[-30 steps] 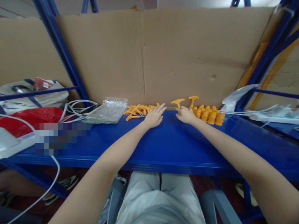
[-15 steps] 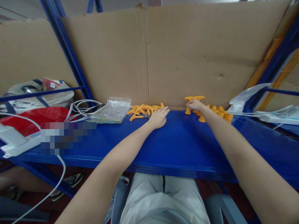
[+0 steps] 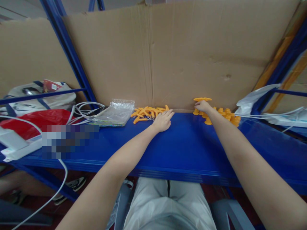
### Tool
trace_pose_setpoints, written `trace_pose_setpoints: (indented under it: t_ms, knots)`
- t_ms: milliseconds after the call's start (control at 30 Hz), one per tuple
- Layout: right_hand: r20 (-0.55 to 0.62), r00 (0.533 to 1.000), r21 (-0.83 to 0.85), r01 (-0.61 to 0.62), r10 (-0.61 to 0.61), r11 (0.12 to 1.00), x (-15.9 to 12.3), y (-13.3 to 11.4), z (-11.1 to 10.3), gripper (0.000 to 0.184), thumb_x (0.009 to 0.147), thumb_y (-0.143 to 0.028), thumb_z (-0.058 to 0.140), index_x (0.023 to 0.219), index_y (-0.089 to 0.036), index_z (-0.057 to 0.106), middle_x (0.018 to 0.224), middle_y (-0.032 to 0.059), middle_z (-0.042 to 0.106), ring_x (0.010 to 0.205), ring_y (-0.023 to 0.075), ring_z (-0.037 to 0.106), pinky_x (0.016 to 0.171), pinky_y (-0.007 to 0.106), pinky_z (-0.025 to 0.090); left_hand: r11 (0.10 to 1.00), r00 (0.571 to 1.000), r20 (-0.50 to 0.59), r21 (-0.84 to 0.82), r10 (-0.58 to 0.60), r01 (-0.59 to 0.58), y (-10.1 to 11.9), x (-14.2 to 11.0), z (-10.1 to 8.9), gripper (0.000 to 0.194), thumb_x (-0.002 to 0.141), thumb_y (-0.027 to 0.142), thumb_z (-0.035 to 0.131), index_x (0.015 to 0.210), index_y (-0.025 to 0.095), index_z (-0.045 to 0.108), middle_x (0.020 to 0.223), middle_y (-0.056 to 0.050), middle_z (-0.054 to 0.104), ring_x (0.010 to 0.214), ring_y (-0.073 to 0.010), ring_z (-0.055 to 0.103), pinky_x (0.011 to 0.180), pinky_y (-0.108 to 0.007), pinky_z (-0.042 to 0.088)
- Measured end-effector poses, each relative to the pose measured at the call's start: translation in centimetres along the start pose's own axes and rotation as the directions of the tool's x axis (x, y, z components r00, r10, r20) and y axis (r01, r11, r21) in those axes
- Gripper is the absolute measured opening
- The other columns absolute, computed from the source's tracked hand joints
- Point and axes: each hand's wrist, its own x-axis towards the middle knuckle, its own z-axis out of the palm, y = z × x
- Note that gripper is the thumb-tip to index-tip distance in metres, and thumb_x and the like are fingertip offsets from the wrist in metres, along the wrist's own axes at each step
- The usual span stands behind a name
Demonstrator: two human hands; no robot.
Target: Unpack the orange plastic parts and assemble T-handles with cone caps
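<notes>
My left hand [image 3: 163, 120] lies flat and open on the blue shelf [image 3: 182, 150], fingertips touching a loose pile of curved orange plastic pieces [image 3: 146, 113]. My right hand [image 3: 202, 105] reaches to the back of the shelf with its fingers closed round an upright orange T-shaped part [image 3: 202, 99]. Just right of it stands a cluster of several orange screw-like parts [image 3: 225, 115], partly hidden by my forearm.
A cardboard sheet [image 3: 168, 54] walls the back of the shelf. A clear plastic bag [image 3: 115, 112] and white cables [image 3: 81, 110] lie left of the orange pile, with a red bag [image 3: 35, 119] further left. White plastic bags [image 3: 256, 95] sit at the right.
My right hand has carried the T-shaped part from the shelf's middle rightward and back to the cluster of orange parts. My left hand has stayed in place.
</notes>
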Motion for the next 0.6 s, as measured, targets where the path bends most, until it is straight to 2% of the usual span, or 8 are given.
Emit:
trace_pose_setpoints:
  t_ms: [133,233,467,600]
  knots:
    - [0.035,0.988,-0.063,-0.151,0.153,0.987,-0.29,-0.2,0.05,0.038,0.079,-0.009,0.056,0.112,-0.012,0.075,0.111,0.0137,0.076,0.114,0.0291,0.069,0.105,0.037,0.049,1.0,0.999,0.03,0.014,-0.026,0.025,0.24,0.0,-0.28,0.055,0.091,0.015,0.043,0.146,0.013,0.05,0.157,-0.017,0.046,0.14,-0.0292,0.049,0.109,-0.047,0.046]
    - [0.017,0.986,-0.042,-0.164,0.165,0.986,-0.42,-0.18,0.1,0.04,0.08,-0.01,0.057,0.116,-0.013,0.073,0.115,0.012,0.076,0.116,0.0278,0.068,0.106,0.037,0.049,0.999,0.999,0.043,0.018,-0.033,0.032,0.36,0.01,-0.46,0.055,0.091,0.015,0.043,0.146,0.014,0.05,0.158,-0.016,0.046,0.141,-0.0284,0.049,0.111,-0.046,0.046]
    - [0.012,0.985,-0.033,-0.173,0.174,0.984,-0.32,0.46,-0.4,0.037,0.079,-0.016,0.061,0.112,-0.018,0.075,0.102,0.0101,0.079,0.111,0.0298,0.07,0.103,0.039,0.052,0.999,0.998,0.056,0.015,-0.042,0.042,0.41,0.02,-0.53,0.054,0.092,0.014,0.043,0.146,0.012,0.05,0.157,-0.017,0.047,0.142,-0.0284,0.048,0.112,-0.046,0.045]
    - [0.043,0.974,-0.028,-0.223,0.224,0.975,-0.48,0.36,-0.76,0.037,0.08,-0.018,0.061,0.114,-0.015,0.076,0.089,0.011,0.078,0.102,0.0319,0.073,0.098,0.041,0.055,0.999,0.998,0.057,0.011,-0.038,0.038,0.43,0.03,-0.52,0.054,0.092,0.014,0.043,0.145,0.011,0.051,0.156,-0.017,0.048,0.142,-0.0285,0.049,0.112,-0.046,0.045]
